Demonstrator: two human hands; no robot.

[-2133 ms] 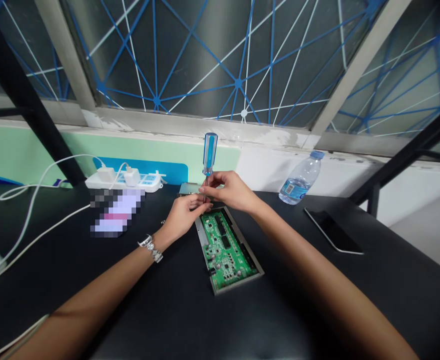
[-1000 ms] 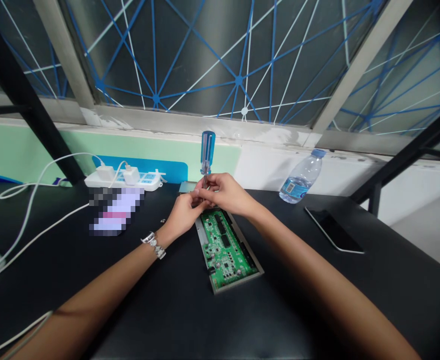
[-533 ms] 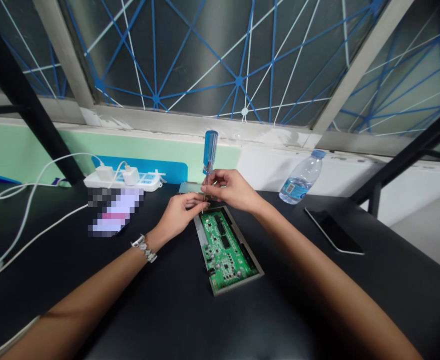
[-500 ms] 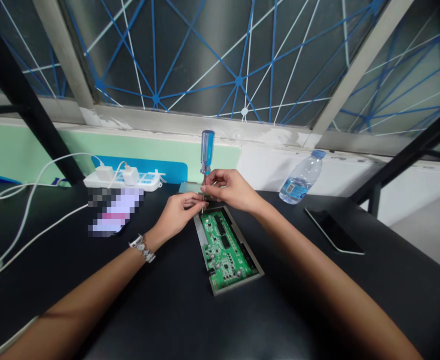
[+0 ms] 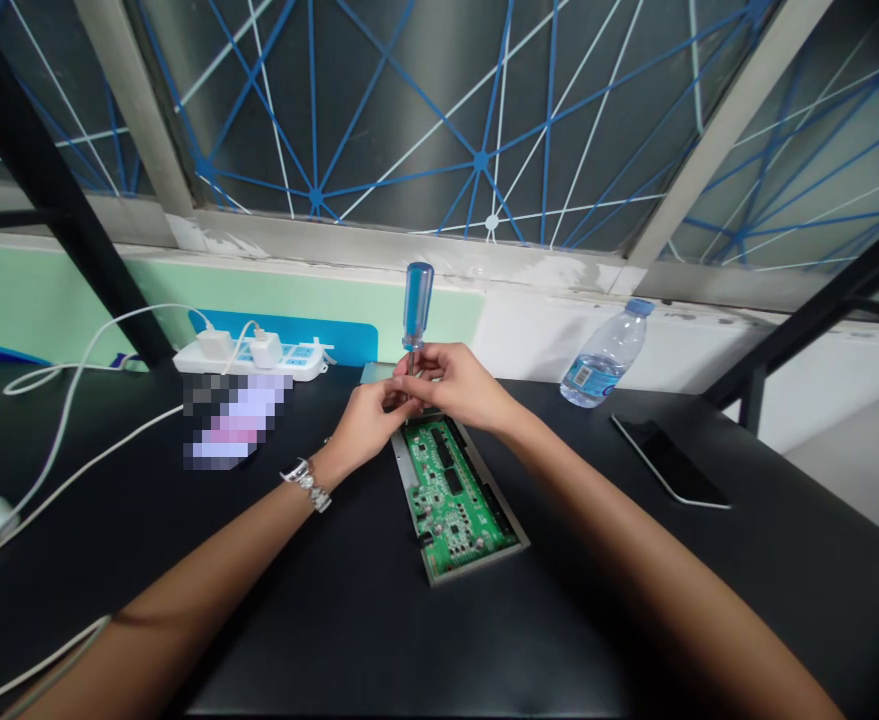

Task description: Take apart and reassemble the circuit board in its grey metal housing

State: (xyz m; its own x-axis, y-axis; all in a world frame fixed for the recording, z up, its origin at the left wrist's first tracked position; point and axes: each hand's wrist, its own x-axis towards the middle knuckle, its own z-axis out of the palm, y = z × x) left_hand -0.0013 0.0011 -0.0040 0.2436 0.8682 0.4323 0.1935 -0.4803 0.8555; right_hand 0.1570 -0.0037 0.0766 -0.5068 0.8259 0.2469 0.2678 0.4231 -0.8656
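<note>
Screwdriver stands upright (blue handle up) over the circuit board, both hands' fingers pinching its shaft.

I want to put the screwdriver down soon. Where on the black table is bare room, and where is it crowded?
Bare table lies in front of the circuit board, between both forearms. Another free patch lies between the board and the phone. It is crowded at the board's far end, where left hand and right hand hold the screwdriver, and near the power strip with its cables.
</note>
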